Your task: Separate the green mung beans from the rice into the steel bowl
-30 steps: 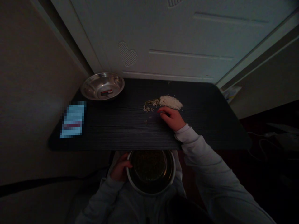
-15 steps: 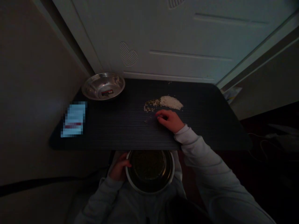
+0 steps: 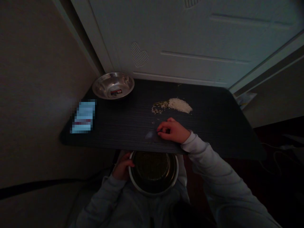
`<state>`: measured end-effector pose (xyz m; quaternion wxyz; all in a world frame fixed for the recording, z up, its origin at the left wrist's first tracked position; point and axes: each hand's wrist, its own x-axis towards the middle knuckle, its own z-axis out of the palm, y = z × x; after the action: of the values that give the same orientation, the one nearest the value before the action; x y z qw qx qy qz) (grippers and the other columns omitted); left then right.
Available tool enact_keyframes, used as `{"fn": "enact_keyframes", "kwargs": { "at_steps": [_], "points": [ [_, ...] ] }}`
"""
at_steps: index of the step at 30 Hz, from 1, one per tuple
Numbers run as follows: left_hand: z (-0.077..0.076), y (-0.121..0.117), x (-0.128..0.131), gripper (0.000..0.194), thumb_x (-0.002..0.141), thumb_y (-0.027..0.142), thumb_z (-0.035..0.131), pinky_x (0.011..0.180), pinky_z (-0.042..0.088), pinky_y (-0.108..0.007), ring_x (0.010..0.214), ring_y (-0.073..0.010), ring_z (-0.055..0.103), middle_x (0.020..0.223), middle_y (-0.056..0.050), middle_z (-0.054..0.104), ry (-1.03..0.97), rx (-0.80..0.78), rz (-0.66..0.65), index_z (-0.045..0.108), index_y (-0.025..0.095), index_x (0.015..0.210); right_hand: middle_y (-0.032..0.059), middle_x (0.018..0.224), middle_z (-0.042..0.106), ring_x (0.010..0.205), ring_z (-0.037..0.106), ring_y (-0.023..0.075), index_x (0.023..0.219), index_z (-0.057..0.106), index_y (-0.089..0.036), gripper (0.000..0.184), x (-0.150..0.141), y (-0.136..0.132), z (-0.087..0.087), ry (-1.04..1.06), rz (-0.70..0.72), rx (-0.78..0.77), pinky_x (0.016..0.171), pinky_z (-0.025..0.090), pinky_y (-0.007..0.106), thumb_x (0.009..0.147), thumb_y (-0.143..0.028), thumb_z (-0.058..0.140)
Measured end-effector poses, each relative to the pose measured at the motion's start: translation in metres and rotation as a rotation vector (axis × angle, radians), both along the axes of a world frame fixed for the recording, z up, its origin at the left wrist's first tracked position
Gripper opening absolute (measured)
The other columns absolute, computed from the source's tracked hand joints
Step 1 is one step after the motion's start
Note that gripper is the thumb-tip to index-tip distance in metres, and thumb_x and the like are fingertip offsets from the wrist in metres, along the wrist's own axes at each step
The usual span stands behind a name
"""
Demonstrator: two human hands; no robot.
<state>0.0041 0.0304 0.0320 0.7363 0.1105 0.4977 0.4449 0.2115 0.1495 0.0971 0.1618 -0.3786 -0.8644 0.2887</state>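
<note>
1. The right hand is over the near part of a dark table, its thumb and fingers pinched on a small see-through piece. That piece is faint and blurred, perhaps thin plastic; its outline is hard to make out.
2. The left hand, well apart from the right, grips the left side of a round, pale-rimmed bowl in the person's lap, the thumb over the rim. Most of its fingers are hidden.
3. The table edge hides the bowl's far side. Inside are dark, greenish contents, too dim to tell grain by grain.
4. Beyond the right hand lies a heap of pale grains. Touching its left end is a looser scatter of green and pale grains. A few stray bits lie nearer the hand.
5. At the table's far left corner is a shiny metal basin with a dark label inside. Nearer, a bright rectangle is blurred into pixels.
6. Behind stands a white door with heart reliefs, the upper one cut off.
</note>
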Motion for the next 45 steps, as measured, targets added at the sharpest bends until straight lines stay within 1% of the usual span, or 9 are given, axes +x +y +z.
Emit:
{"fn": "enact_keyframes", "kwargs": {
  "at_steps": [4,9,13,24,28,31,36,42,45],
  "points": [
    [0.0014,0.0003,-0.0002,0.040,0.038,0.001,0.042,0.044,0.038,-0.025,0.057,-0.0187,0.058,0.056,0.001,0.065,0.003,0.006,-0.005,0.064,0.016,0.068,-0.0066,0.051,0.052,0.048,0.043,0.0056,0.074,0.057,-0.018,0.015,-0.0005,-0.0015,0.0002,-0.006,0.059,-0.007,0.069,0.026,0.026,0.066,-0.029,0.055],
    [0.0012,0.0011,-0.0005,0.039,0.038,0.000,0.043,0.045,0.037,-0.024,0.057,-0.0172,0.058,0.051,0.002,0.063,0.012,0.015,0.017,0.064,0.016,0.066,-0.0064,0.053,0.051,0.051,0.044,0.0058,0.076,0.058,-0.018,0.016,-0.0012,-0.0020,-0.0004,-0.005,0.128,-0.013,0.070,0.024,0.026,0.066,-0.031,0.054],
    [0.0017,0.0016,-0.0011,0.033,0.038,0.000,0.043,0.045,0.037,-0.024,0.055,-0.0172,0.057,0.049,0.002,0.062,0.007,0.008,0.018,0.062,0.016,0.061,-0.0061,0.053,0.051,0.053,0.045,0.0065,0.077,0.058,-0.018,0.017,-0.0021,-0.0024,-0.0005,-0.017,0.152,-0.015,0.071,0.023,0.027,0.067,-0.032,0.054],
    [0.0062,0.0037,-0.0013,0.034,0.036,0.000,0.043,0.050,0.038,-0.023,0.055,-0.0145,0.057,0.052,0.003,0.063,0.020,-0.007,0.021,0.062,0.017,0.059,-0.0066,0.051,0.051,0.052,0.046,0.0063,0.075,0.057,-0.018,0.017,-0.0054,-0.0046,0.0001,-0.012,0.169,-0.025,0.071,0.022,0.027,0.067,-0.033,0.054],
    [0.0058,0.0028,-0.0021,0.033,0.037,0.001,0.043,0.050,0.038,-0.023,0.053,-0.0130,0.055,0.056,0.003,0.064,0.022,-0.015,0.025,0.062,0.017,0.059,-0.0066,0.051,0.051,0.053,0.046,0.0061,0.076,0.057,-0.018,0.018,-0.0064,-0.0053,0.0000,-0.017,0.169,-0.017,0.072,0.022,0.027,0.068,-0.034,0.053],
    [0.0048,0.0017,-0.0023,0.032,0.037,0.001,0.043,0.051,0.038,-0.023,0.050,-0.0116,0.054,0.053,0.003,0.063,0.021,-0.016,0.029,0.062,0.016,0.058,-0.0062,0.052,0.052,0.053,0.046,0.0061,0.075,0.057,-0.018,0.019,-0.0076,-0.0055,-0.0007,-0.016,0.171,-0.004,0.072,0.022,0.027,0.068,-0.035,0.053],
    [0.0057,0.0032,-0.0006,0.034,0.037,0.000,0.044,0.053,0.038,-0.023,0.052,-0.0124,0.054,0.052,0.003,0.063,0.020,-0.024,0.040,0.063,0.016,0.060,-0.0060,0.052,0.052,0.053,0.046,0.0062,0.074,0.057,-0.018,0.019,-0.0090,-0.0057,-0.0018,-0.012,0.175,0.004,0.072,0.022,0.026,0.068,-0.035,0.053],
    [0.0065,0.0037,-0.0011,0.032,0.036,0.001,0.043,0.047,0.036,-0.023,0.049,-0.0132,0.053,0.049,0.002,0.061,0.040,-0.021,0.026,0.062,0.015,0.057,-0.0053,0.054,0.053,0.053,0.046,0.0061,0.073,0.057,-0.017,0.020,-0.0095,-0.0068,0.0001,-0.024,0.170,0.003,0.071,0.022,0.026,0.068,-0.036,0.052],
    [0.0066,0.0029,-0.0011,0.031,0.037,0.001,0.043,0.049,0.037,-0.024,0.047,-0.0126,0.052,0.048,0.003,0.060,0.035,-0.021,0.037,0.061,0.016,0.057,-0.0055,0.054,0.052,0.053,0.046,0.0062,0.073,0.056,-0.017,0.020,-0.0096,-0.0069,0.0005,-0.034,0.169,0.006,0.070,0.022,0.026,0.069,-0.036,0.052]
  ]
}}
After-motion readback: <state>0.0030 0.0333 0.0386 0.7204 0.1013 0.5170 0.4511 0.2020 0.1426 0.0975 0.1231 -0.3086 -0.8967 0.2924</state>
